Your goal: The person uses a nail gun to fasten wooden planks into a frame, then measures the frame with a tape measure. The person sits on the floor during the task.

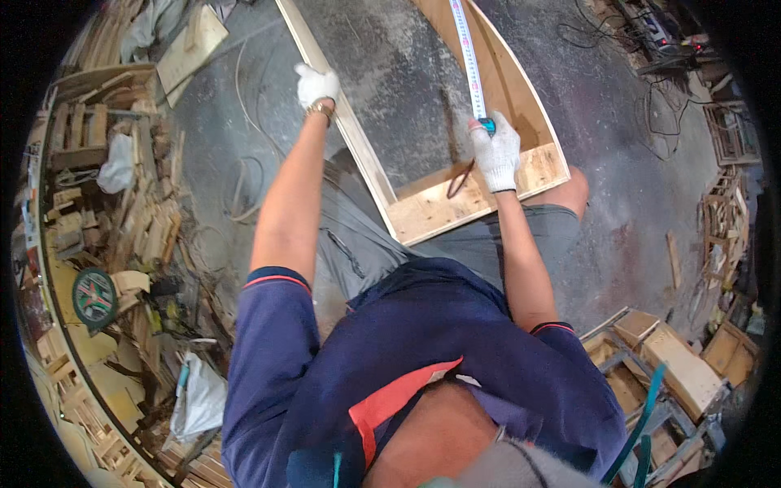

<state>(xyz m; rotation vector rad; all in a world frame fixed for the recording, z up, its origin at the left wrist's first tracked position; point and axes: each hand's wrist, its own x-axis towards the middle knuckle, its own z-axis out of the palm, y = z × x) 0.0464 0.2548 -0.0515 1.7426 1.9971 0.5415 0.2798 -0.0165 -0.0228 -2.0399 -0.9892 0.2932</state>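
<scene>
A wooden box frame (439, 203) with long side boards lies across my lap and runs away from me. My left hand (316, 87), in a white knit glove, is closed on the frame's left side board, partway along it. In my right hand (495, 153), gloved the same way, is a tape measure (486, 126) with a teal and black case. Its white blade (468, 61) is pulled out along the right side board and leaves the top of the view. A dark wrist strap loop (460, 180) hangs beside the right hand. The frame's far end is out of view.
Heaped wood offcuts (138, 228) fill the left side, with a white plastic bag (199, 398) and a round dark green disc (95, 298) among them. Wooden crates (675, 366) stand at the lower right. Cables (663, 106) lie at the upper right. A thin hose (240, 89) curves over the grey floor.
</scene>
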